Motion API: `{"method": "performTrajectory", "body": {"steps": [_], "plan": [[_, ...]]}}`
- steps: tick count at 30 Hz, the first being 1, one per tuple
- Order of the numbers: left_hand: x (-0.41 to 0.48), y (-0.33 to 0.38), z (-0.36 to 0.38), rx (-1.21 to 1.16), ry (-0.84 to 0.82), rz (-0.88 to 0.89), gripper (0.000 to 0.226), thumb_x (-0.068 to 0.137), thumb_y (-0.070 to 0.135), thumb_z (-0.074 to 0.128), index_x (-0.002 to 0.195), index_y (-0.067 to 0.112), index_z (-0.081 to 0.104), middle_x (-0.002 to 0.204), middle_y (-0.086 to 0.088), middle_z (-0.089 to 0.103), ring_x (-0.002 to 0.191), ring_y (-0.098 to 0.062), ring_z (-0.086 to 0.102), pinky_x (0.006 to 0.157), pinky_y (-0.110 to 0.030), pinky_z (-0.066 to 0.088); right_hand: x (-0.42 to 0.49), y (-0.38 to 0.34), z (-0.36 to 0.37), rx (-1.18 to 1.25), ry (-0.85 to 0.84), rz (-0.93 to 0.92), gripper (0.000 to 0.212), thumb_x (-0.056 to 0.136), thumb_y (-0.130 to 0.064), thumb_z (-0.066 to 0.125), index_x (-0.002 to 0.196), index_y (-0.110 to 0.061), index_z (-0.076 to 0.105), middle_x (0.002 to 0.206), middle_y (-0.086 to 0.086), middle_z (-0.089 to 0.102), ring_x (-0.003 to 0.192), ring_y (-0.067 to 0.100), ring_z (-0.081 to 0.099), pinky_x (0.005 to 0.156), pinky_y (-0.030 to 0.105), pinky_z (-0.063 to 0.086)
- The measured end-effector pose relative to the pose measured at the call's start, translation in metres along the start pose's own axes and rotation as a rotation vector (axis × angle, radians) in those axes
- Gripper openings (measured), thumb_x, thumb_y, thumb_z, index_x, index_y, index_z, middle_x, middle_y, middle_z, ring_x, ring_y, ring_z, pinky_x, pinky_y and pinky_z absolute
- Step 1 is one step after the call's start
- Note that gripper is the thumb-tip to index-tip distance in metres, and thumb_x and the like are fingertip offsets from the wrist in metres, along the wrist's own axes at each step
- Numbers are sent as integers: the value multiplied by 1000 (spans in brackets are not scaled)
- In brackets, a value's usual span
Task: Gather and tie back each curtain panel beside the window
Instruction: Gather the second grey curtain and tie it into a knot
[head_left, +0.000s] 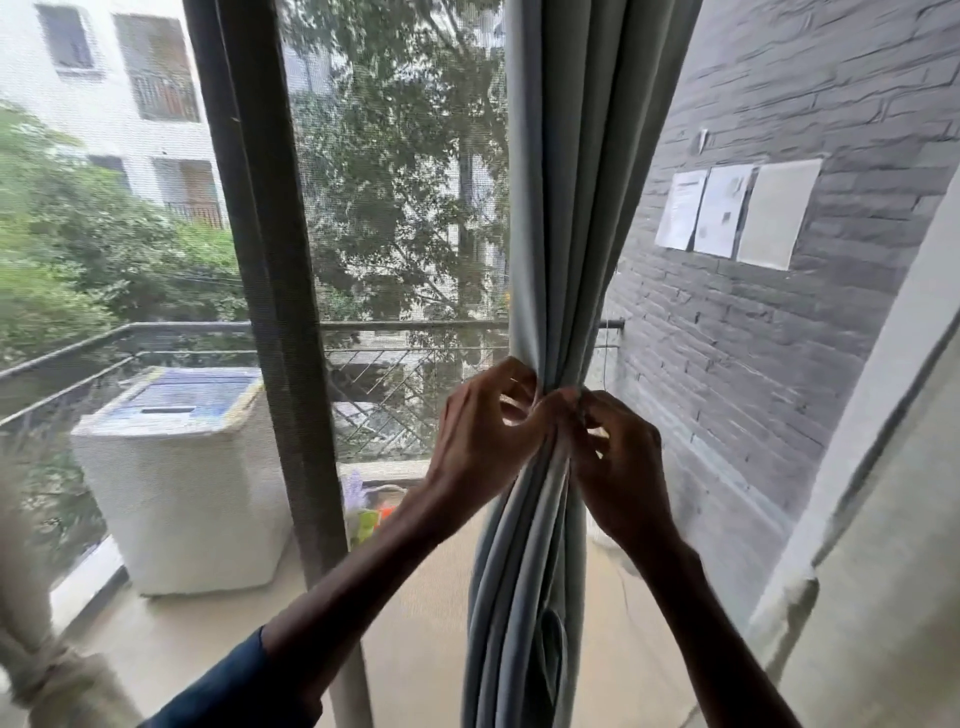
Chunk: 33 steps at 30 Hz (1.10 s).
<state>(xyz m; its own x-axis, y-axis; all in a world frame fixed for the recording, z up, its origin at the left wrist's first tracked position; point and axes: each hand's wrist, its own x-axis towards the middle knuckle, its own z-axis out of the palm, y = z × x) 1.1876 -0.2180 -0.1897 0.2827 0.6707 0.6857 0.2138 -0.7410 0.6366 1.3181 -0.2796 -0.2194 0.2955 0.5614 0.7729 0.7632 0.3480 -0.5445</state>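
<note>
Both in tight now, left hand (483, 431) and right hand (618, 457) pinching what looks like a pale tie-back (511, 404) round the cinched waist of the grey-blue curtain panel (561, 208) by the wall: soft, limp folds, likely light, best gripped right there

I count two hands, the left hand (483, 436) and the right hand (618, 457). I see two curtain panels: one grey-blue curtain panel (550, 208) and one beige curtain panel (47, 670). There are also three paper sheets (722, 210) and one washing machine (182, 493).
</note>
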Motion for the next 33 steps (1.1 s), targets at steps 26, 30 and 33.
{"method": "performTrajectory", "body": {"steps": [26,30,33], "plan": [[-2,4,6,331,-92,-59,42,88,51,68,64,18,61,46,13,43,36,4,40,40,-7,34,-54,-9,24,-353,-68,-162,21,101,-13,55,119,-9,66,106,5,72,82,26,62,69,38,53],[-4,-5,8,362,-60,12,45,92,28,64,54,26,40,43,15,33,40,12,48,41,-5,35,-47,-1,5,8,-161,-21,28,102,-21,61,128,-19,70,112,-4,75,82,3,72,71,20,59],[-4,-8,9,407,-97,-22,37,92,29,62,59,24,47,44,13,37,31,0,37,33,-11,29,-34,23,-4,406,-153,237,20,92,-17,73,111,-19,78,106,0,78,90,18,77,72,36,64]]}}
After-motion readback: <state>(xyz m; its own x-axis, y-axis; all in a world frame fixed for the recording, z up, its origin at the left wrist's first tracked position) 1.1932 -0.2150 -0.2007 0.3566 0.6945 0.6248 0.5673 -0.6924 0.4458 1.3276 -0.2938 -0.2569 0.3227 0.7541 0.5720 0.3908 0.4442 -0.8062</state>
